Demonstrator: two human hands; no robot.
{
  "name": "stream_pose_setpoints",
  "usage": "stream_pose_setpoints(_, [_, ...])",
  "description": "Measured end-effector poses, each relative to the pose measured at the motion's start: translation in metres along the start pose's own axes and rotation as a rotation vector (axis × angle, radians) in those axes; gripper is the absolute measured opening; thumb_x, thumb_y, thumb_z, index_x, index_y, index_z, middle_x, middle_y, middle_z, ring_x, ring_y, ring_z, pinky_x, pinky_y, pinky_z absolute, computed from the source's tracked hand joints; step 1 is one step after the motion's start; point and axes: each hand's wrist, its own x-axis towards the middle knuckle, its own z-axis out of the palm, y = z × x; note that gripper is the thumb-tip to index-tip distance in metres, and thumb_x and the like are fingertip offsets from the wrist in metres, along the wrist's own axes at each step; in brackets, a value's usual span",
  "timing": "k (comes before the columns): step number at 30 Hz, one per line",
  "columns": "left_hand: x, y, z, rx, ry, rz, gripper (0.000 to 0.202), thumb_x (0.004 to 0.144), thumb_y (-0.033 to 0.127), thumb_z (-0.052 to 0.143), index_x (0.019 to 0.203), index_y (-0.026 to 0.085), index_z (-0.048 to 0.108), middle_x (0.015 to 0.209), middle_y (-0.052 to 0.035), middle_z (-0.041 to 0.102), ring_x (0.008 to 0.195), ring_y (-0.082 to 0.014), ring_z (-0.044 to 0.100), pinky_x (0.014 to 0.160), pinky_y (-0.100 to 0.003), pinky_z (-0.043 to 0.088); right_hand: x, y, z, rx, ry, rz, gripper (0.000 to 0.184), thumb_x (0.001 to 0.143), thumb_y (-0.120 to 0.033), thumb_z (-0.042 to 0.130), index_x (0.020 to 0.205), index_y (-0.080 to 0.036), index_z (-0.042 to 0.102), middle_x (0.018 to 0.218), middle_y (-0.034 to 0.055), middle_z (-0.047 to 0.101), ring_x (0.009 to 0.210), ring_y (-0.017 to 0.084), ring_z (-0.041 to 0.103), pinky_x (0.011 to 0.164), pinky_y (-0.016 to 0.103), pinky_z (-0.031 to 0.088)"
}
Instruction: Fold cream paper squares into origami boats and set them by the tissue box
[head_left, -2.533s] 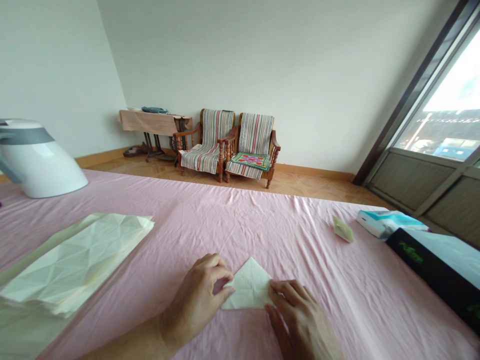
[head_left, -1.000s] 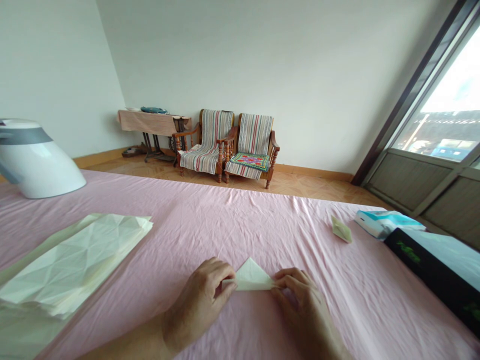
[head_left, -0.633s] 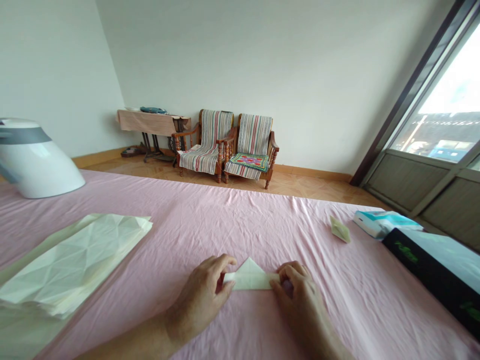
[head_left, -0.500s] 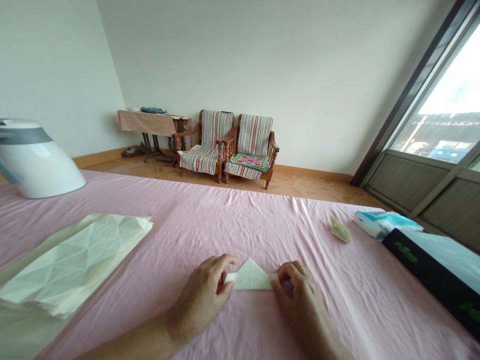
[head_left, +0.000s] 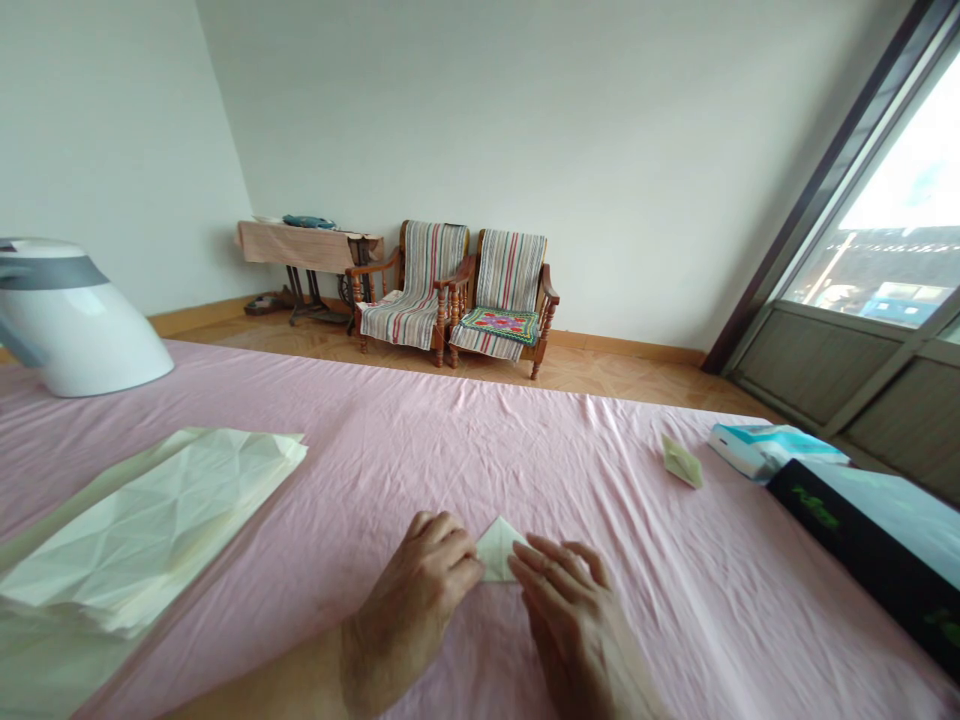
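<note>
A small folded piece of pale green paper (head_left: pixel 498 552) lies on the pink cloth in front of me, its pointed tip facing away. My left hand (head_left: pixel 424 588) has its fingers curled at the paper's left end and grips it there. Over the right part of the paper rests my right hand (head_left: pixel 564 590), fingers stretched out and close together, the fingertips touching its surface. Both side ends of the paper are hidden beneath my fingers.
A stack of creased pale green sheets (head_left: pixel 161 510) lies at the left, with a white kettle-like jug (head_left: pixel 101 335) behind it. On the right are a small folded paper piece (head_left: pixel 682 462), a blue-and-white packet (head_left: pixel 772 447) and a black box (head_left: pixel 847 545). Pink cloth (head_left: pixel 375 430) covers the table.
Both hands have moved inward over the paper, covering its side strips. The right hand went from pinching the right end to lying with extended fingers on the paper.
</note>
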Motion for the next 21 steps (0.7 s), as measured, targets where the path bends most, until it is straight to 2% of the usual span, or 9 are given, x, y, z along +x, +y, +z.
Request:
stream_pose_setpoints(2, [0.001, 0.0, 0.001, 0.04, 0.011, 0.029, 0.016, 0.089, 0.007, 0.058, 0.077, 0.017, 0.059, 0.082, 0.0006, 0.062, 0.084, -0.0189, 0.052, 0.085, -0.037, 0.033, -0.003, -0.006, 0.013, 0.0, 0.075, -0.086, 0.036, 0.093, -0.009, 0.038, 0.118, -0.022, 0.06, 0.111, 0.0002, 0.07, 0.105, 0.018, 0.063, 0.095, 0.036, 0.041])
stream_pose_setpoints(5, [0.001, 0.001, 0.0, 0.083, 0.011, 0.071, 0.014, 0.087, 0.009, 0.062, 0.076, 0.016, 0.058, 0.079, 0.0018, 0.062, 0.076, -0.0168, 0.053, 0.09, -0.039, 0.029, -0.008, -0.01, 0.023, -0.032, 0.069, -0.14, 0.037, 0.097, -0.016, 0.035, 0.127, -0.018, 0.055, 0.119, 0.0033, 0.067, 0.112, 0.018, 0.06, 0.093, 0.035, 0.045])
stream_pose_setpoints(9, [0.001, 0.003, -0.002, 0.158, 0.005, 0.088, 0.015, 0.086, 0.004, 0.059, 0.078, 0.017, 0.058, 0.077, 0.0018, 0.062, 0.073, -0.0169, 0.053, 0.095, -0.042, 0.024, -0.006, -0.008, 0.01, -0.135, -0.059, -0.185, 0.033, 0.095, -0.019, 0.043, 0.123, -0.013, 0.059, 0.119, 0.0056, 0.067, 0.11, 0.021, 0.062, 0.089, 0.032, 0.05])
stream_pose_setpoints(12, [0.0, 0.001, -0.002, 0.172, 0.004, 0.064, 0.017, 0.087, 0.005, 0.059, 0.075, 0.017, 0.058, 0.075, 0.0027, 0.061, 0.073, -0.0167, 0.053, 0.095, -0.042, 0.023, -0.005, -0.008, 0.001, -0.221, -0.057, -0.159, 0.029, 0.095, -0.02, 0.044, 0.113, -0.012, 0.065, 0.112, 0.007, 0.07, 0.103, 0.022, 0.066, 0.084, 0.031, 0.053])
stream_pose_setpoints(17, [0.001, -0.002, -0.003, 0.139, -0.005, 0.001, 0.015, 0.081, 0.014, 0.073, 0.075, 0.018, 0.06, 0.075, 0.0045, 0.061, 0.074, -0.0165, 0.056, 0.095, -0.044, 0.022, -0.014, -0.007, 0.006, -0.311, -0.007, -0.05, 0.03, 0.094, -0.02, 0.041, 0.106, -0.011, 0.066, 0.105, 0.0105, 0.072, 0.096, 0.023, 0.069, 0.079, 0.033, 0.053])
stream_pose_setpoints(21, [0.004, -0.001, -0.006, 0.145, -0.064, -0.023, 0.015, 0.08, 0.013, 0.075, 0.076, 0.018, 0.061, 0.076, 0.0035, 0.061, 0.075, -0.0173, 0.057, 0.095, -0.045, 0.022, -0.018, -0.004, 0.004, -0.392, -0.112, -0.02, 0.028, 0.089, -0.022, 0.048, 0.109, -0.012, 0.066, 0.107, 0.0133, 0.071, 0.096, 0.025, 0.068, 0.077, 0.035, 0.053])
